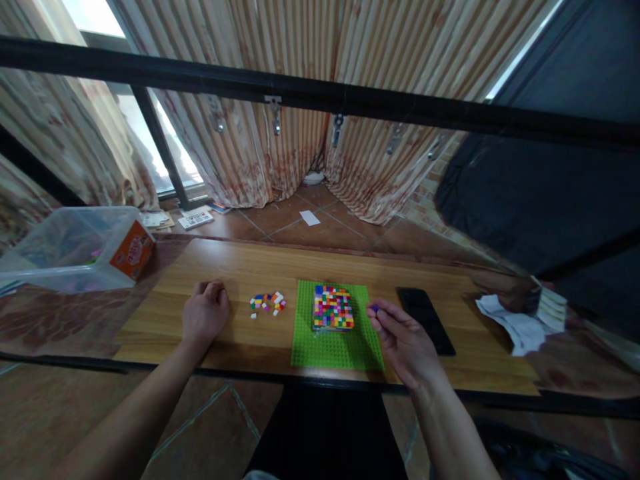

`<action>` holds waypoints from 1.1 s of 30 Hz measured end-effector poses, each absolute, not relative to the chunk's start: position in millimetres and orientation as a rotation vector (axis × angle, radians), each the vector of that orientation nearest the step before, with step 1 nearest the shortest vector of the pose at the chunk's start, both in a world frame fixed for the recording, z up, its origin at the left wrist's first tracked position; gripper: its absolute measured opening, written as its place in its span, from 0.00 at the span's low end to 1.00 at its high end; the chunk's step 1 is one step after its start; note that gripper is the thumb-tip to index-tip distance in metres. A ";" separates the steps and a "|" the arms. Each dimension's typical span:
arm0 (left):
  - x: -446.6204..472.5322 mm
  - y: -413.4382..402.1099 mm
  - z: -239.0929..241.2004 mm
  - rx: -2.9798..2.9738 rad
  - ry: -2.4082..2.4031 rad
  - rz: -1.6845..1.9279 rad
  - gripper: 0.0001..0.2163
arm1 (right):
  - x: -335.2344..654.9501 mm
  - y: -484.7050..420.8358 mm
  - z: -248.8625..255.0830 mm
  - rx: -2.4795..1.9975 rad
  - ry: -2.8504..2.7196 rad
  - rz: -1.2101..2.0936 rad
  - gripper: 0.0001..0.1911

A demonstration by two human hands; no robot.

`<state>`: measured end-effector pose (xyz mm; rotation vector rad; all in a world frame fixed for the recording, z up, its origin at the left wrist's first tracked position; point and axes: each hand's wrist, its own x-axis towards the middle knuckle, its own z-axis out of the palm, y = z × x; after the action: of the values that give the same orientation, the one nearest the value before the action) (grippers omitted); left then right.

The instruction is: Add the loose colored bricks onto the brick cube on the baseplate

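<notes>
A square block of many-coloured toy bricks (333, 308) stands on a green studded baseplate (333, 352) at the middle of the table. Just right of the block, my right hand (406, 337) pinches a small purple-blue toy brick (374, 308) between thumb and forefinger, above the baseplate's right edge. My left hand (204, 310) rests on the wood to the left, its fingers curled in and nothing visible in them. Between it and the baseplate lies a loose scatter of small toy bricks (267, 302), white, orange, green, purple and other colours.
A black phone-like slab (426, 320) lies beyond my right hand on the wooden table (240, 257). Crumpled white papers (513, 323) are at the right end. A clear plastic bin (75, 250) with an orange label stands at the left. A black bar (310, 87) crosses the upper view before curtains.
</notes>
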<state>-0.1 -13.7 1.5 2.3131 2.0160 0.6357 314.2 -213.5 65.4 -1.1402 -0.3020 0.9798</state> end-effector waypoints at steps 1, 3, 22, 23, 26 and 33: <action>-0.1 -13.8 1.7 2.315 2.013 0.636 0.16 | 312.0 -212.6 65.4 -1.137 -0.309 0.984 0.15; 0.0 -14.0 1.9 2.318 2.008 0.641 0.15 | 308.4 -211.1 64.6 -1.134 -0.327 0.988 0.15; 0.3 -15.4 2.4 2.296 1.982 0.668 0.14 | 297.4 -205.7 59.6 -1.503 -0.621 0.804 0.18; 0.2 -15.3 2.0 2.294 1.982 0.673 0.14 | 297.2 -206.0 59.4 -1.566 -0.687 0.760 0.18; -0.2 -14.5 0.3 2.298 1.981 0.687 0.14 | 296.6 -206.9 59.3 -1.692 -0.861 0.658 0.20; 0.2 -14.9 -0.1 2.312 1.985 0.671 0.14 | 294.2 -203.0 61.7 -1.732 -1.022 0.643 0.20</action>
<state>0.2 -14.9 -0.1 2.3120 1.9848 0.6711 294.2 -203.0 61.7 -1.7318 -1.0218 0.6434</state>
